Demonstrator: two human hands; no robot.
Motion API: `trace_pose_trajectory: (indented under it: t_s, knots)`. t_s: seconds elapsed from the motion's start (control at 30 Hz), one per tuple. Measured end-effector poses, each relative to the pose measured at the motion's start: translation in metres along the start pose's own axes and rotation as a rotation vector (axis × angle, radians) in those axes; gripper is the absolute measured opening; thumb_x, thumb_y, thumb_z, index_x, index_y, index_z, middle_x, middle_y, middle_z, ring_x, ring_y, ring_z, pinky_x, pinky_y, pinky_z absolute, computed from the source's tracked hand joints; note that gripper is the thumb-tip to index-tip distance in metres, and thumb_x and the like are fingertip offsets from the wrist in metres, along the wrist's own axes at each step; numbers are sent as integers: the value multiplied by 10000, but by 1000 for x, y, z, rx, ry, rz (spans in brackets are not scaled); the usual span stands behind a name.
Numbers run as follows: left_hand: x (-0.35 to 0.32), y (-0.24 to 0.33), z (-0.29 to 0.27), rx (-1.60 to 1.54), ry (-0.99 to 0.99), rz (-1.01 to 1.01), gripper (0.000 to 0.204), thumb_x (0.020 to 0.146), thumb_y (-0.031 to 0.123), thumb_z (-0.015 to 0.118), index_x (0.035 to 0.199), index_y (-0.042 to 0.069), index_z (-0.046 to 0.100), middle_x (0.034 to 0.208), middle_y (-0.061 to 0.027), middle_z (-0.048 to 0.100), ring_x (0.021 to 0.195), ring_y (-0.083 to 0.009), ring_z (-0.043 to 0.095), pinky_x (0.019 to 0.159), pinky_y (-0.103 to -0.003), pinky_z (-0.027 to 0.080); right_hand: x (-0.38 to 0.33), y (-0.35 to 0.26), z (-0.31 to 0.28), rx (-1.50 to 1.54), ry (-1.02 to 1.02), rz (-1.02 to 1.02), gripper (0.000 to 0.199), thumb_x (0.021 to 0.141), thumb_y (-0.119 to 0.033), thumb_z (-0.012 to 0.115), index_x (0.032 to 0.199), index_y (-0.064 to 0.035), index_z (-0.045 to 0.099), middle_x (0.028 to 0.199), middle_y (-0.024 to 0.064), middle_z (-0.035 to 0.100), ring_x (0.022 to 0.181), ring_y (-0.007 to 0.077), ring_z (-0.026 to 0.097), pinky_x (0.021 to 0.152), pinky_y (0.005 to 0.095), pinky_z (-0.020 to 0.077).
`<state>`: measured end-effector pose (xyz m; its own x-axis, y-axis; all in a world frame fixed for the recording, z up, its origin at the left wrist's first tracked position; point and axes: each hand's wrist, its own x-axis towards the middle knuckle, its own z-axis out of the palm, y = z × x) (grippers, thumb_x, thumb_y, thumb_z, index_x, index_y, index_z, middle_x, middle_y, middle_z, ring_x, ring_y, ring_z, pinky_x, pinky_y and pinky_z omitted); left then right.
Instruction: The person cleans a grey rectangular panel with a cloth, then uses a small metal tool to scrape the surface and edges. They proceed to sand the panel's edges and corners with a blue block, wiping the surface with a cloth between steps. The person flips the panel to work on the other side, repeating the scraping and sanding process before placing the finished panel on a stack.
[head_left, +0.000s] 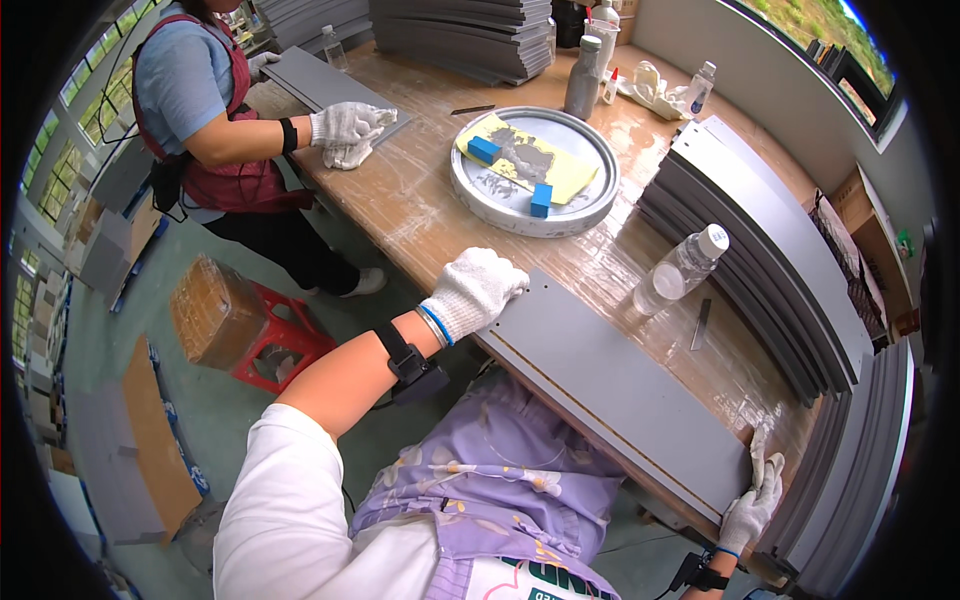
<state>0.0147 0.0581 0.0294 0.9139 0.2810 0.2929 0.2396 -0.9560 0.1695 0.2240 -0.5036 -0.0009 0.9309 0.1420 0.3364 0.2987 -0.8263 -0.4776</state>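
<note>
A long grey panel (610, 385) with a narrow brown groove near its close edge lies along the front of the table. Small holes show at its left end. My left hand (477, 290), in a white knit glove, is closed over that left end, its fingertips partly hidden. At the opposite end, my right hand (752, 505), gloved too, grips the short edge with its fingers along it. Beyond the panel stand a clear bottle with a white cap (682, 270) and a thin dark metal strip (701, 325) lying flat.
A round metal lid (470, 205) carries yellow sandpaper (560, 172) and two blue blocks (541, 200). Stacked grey panels (760, 230) rise on the right, more (460, 40) at the back. At the left, a co-worker (190, 90) handles another panel (325, 80). A red stool (285, 335) holds a box.
</note>
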Motion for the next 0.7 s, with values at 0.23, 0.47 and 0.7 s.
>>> trace_pose_trajectory:
  t_s: [0.23, 0.47, 0.7]
  knots:
    - [26, -5, 15, 39, 26, 5, 100, 853, 208, 618, 905, 186, 700, 784, -66, 659, 830, -295, 644, 736, -440, 524, 0, 1, 0, -59, 9, -13, 615, 812, 136, 432, 1375, -60, 582, 1478, 125, 474, 1374, 271, 440, 1170, 371, 302]
    - [14, -3, 4, 55, -28, 41, 92, 847, 197, 628, 910, 183, 695, 759, -65, 654, 811, -304, 643, 718, -443, 524, -1, 3, -1, -40, 15, -38, 612, 807, 134, 437, 1367, -63, 589, 1465, 133, 480, 1365, 282, 444, 1166, 379, 307]
    - [6, -2, 0, 15, -1, 57, 75, 825, 166, 629, 870, 172, 688, 751, -69, 658, 795, -299, 647, 707, -438, 520, -1, -4, -2, -31, 10, -13, 611, 807, 132, 438, 1365, -65, 591, 1471, 135, 472, 1368, 284, 440, 1167, 376, 304]
